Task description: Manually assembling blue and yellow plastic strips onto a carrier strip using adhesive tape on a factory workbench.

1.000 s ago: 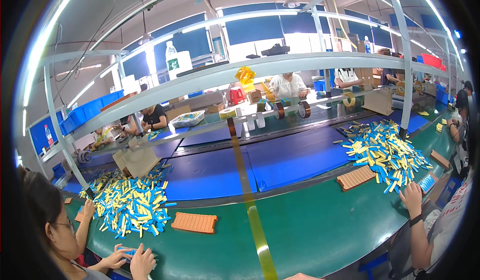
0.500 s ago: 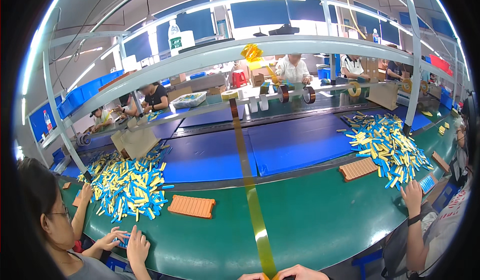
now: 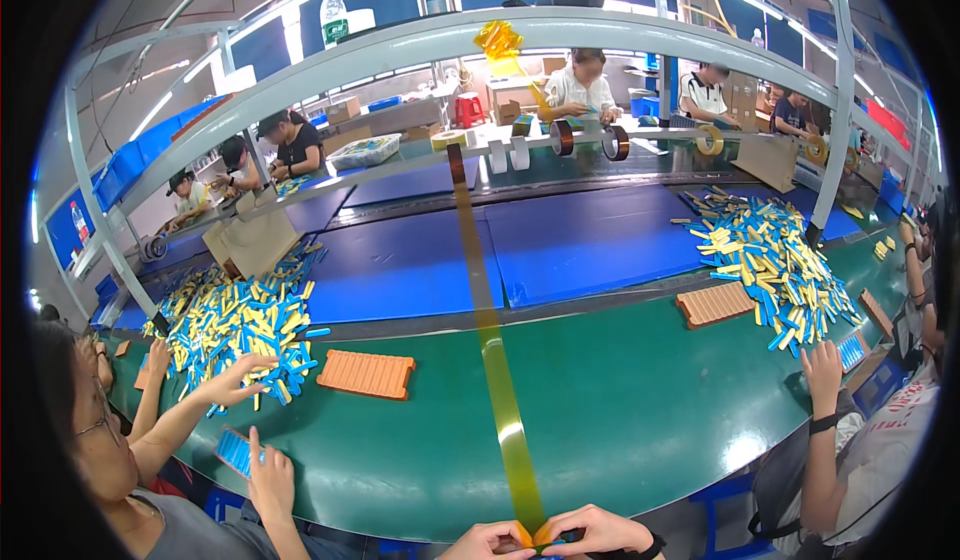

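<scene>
A long strip of amber see-through tape (image 3: 497, 375) runs taut from a roll on the rail down to the near edge of the green table. Its end is between my two hands, low in the middle. My left hand (image 3: 487, 541) pinches the tape end from the left. My right hand (image 3: 603, 531) pinches it from the right, fingertips close to the left ones. A small dark and green piece shows below the fingers; its kind is too hidden to tell. A dark band circles my right wrist.
Heaps of blue and yellow sticks (image 3: 245, 330) (image 3: 775, 270) lie left and right. Orange ribbed trays (image 3: 366, 374) (image 3: 716, 305) rest on the green table (image 3: 640, 410). Tape rolls (image 3: 614, 143) hang on the rail. Co-workers sit on both sides and opposite.
My hands have come further into view with the tape between them, as the view tilts down. The left co-worker's hand has moved from the blue-filled tray to the stick heap.
</scene>
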`<state>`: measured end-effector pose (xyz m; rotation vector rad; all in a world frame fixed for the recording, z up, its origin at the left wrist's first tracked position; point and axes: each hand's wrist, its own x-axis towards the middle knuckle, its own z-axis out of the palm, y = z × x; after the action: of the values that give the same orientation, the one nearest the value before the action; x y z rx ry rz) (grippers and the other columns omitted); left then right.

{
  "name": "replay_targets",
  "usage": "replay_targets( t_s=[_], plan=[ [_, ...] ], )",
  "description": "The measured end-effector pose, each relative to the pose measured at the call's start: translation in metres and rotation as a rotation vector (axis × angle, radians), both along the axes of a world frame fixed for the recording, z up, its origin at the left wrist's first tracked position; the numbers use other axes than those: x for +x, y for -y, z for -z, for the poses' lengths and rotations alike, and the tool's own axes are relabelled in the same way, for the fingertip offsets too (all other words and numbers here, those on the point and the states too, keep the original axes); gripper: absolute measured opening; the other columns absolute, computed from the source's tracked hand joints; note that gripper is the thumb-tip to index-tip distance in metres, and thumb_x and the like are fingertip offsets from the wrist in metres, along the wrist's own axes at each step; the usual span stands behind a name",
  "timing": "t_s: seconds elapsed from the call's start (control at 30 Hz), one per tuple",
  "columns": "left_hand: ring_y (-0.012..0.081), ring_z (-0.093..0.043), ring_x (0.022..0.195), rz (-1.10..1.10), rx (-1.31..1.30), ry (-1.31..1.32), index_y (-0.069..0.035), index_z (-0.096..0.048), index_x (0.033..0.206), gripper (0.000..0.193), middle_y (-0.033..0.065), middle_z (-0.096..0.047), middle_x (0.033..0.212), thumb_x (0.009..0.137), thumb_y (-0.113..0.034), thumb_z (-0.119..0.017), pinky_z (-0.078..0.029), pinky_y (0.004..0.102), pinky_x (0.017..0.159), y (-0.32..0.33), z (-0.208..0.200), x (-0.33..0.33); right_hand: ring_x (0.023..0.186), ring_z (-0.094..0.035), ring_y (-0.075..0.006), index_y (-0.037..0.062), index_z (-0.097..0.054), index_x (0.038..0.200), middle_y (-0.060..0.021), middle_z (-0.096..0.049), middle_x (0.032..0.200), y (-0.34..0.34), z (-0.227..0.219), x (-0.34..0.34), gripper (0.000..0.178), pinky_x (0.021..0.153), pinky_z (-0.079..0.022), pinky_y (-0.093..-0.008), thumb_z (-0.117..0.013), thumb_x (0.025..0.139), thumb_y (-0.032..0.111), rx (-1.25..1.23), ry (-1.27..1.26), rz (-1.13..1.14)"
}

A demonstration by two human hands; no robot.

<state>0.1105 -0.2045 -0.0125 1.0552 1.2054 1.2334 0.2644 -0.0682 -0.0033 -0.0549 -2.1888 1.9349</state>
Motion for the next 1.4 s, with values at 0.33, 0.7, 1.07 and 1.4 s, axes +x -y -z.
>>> replay_targets(
  t_s=[0.33,0.7,1.07,1.4],
  plan=[
    [0.0096,-0.052,0.079,0.047,0.117,0.056,0.001,-0.054,0.086,0.01,0.0046,-0.056,0.083,0.082,-0.007,-0.055,-0.041,0.0223,0.072,0.005,0.023,-0.002,0.08,-0.057,-0.0155,-0.0007,-0.06,0.081,-0.0068,-0.061,0.084,-0.002,0.014,0.003,0.01,0.075,-0.043,-0.026,-0.062,0.075,0.006,0.062,0.175,-0.111],
    [0.0068,-0.053,0.061,-0.198,0.134,-0.18,0.0,-0.054,0.085,0.015,0.0029,-0.053,0.076,0.078,-0.01,-0.061,-0.04,0.0187,0.052,0.013,-0.005,0.018,0.072,-0.058,-0.0163,-0.0049,-0.058,0.074,-0.0111,-0.061,0.081,-0.001,0.015,0.002,0.008,0.067,-0.044,-0.0249,-0.064,0.071,0.0,-0.108,0.017,0.054],
    [0.033,-0.035,0.104,-1.104,-0.186,-1.183,0.003,-0.04,0.113,0.055,0.0198,-0.036,0.115,0.069,-0.017,-0.066,-0.03,0.0389,0.088,0.059,0.004,-0.018,0.072,-0.058,-0.0164,-0.0062,-0.058,0.073,-0.0126,-0.062,0.081,0.004,0.017,0.019,0.006,0.067,-0.045,-0.0253,-0.061,0.07,-0.003,-0.303,-0.079,0.13],
    [0.0273,-0.045,0.091,-0.747,-0.025,-1.108,-0.002,-0.056,0.101,0.035,0.0103,-0.048,0.116,0.068,-0.011,-0.065,-0.039,0.034,0.079,0.065,-0.001,-0.078,0.075,-0.056,-0.0152,-0.0055,-0.056,0.075,-0.0134,-0.06,0.081,0.032,-0.003,0.016,0.005,0.069,-0.044,-0.0261,-0.059,0.071,-0.003,-0.435,0.062,0.31]
  ],
)
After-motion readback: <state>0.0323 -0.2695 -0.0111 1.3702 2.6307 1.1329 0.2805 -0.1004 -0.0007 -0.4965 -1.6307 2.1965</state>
